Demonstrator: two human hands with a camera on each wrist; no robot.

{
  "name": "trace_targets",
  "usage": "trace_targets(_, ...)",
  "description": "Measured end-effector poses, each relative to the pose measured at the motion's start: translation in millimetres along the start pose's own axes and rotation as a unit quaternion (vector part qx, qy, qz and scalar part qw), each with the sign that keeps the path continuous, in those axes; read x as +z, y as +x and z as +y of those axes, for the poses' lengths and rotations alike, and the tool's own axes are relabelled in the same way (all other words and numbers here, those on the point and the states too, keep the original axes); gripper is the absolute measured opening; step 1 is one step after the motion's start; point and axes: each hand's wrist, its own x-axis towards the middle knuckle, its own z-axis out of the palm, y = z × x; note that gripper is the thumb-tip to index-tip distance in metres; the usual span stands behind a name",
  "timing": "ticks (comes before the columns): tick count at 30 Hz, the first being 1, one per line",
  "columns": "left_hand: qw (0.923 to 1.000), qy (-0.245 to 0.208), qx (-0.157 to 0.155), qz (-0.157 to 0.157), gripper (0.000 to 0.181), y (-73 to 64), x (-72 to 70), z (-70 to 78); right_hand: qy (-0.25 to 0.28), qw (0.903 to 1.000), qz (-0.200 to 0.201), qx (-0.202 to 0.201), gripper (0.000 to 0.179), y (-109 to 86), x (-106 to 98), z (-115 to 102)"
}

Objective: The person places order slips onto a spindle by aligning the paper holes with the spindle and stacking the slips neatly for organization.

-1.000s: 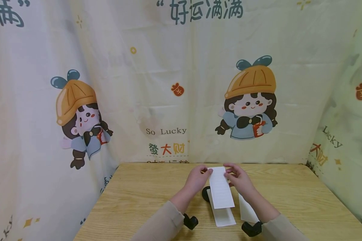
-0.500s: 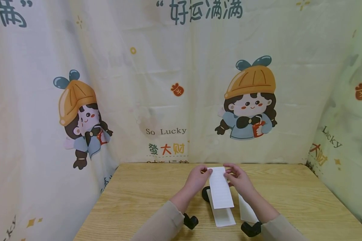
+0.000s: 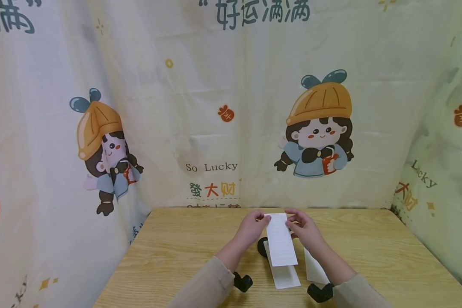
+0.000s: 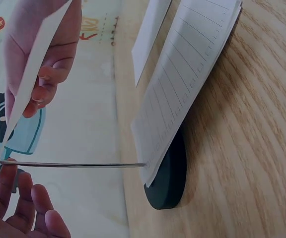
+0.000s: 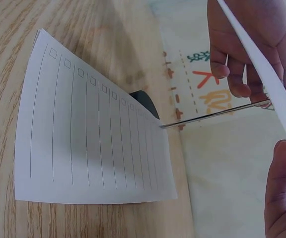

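Observation:
My left hand (image 3: pixel 252 229) and right hand (image 3: pixel 306 231) pinch the far end of a white lined paper slip (image 3: pixel 282 246) by its two sides. Below it stands a receipt spike with a round black base (image 4: pixel 170 183) and a thin upright metal rod (image 4: pixel 73 165). The rod's top meets the held slip between the hands; I cannot tell if it has pierced it. Other lined slips with small checkboxes (image 5: pixel 93 134) lie on the base, the rod passing through near their far edge. In the left wrist view, the left fingers (image 4: pixel 21 208) are beside the rod's top.
Another white paper (image 3: pixel 313 267) lies on the wooden table (image 3: pixel 185 252), right of the spike and partly under the right forearm. Black wrist cameras (image 3: pixel 243 282) sit at both cuffs. A printed curtain (image 3: pixel 208 141) hangs behind the table and along both sides.
Both hands and the held slip stay in nearly the same place. The printed curtain on the left shifts slightly to the right.

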Motion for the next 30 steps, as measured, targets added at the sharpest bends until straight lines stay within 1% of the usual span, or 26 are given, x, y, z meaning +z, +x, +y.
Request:
trace_targets(5,0.9995,-0.031,-0.002,-0.003,0.024,-2.5,-4.1,-5.0,0.000,1.0000,-0.004,0.000,0.038,-0.1,1,1)
trace_targets(7,0.9993,-0.036,0.005,0.001,0.022,-2.6,-5.2,-6.0,-0.003,1.0000,-0.003,0.000,0.038,0.1,1,1)
trace_targets(8,0.9993,-0.036,0.014,0.004,0.020,-2.2,-5.3,-6.6,-0.005,1.0000,-0.003,0.001,0.038,-0.2,1,1)
trace_targets(12,0.9992,-0.027,0.029,0.012,0.019,-0.9,-5.3,-5.8,-0.006,1.0000,-0.003,-0.001,0.037,0.3,0,0)
trace_targets(19,0.9998,-0.012,0.014,0.007,0.018,-1.7,-8.0,-4.7,-0.014,0.9999,-0.004,0.004,0.038,0.4,0,0)
trace_targets(30,0.9998,0.010,0.013,-0.006,0.015,-4.0,-12.6,0.6,-0.018,0.9998,-0.010,-0.006,0.037,1.5,-1,0)
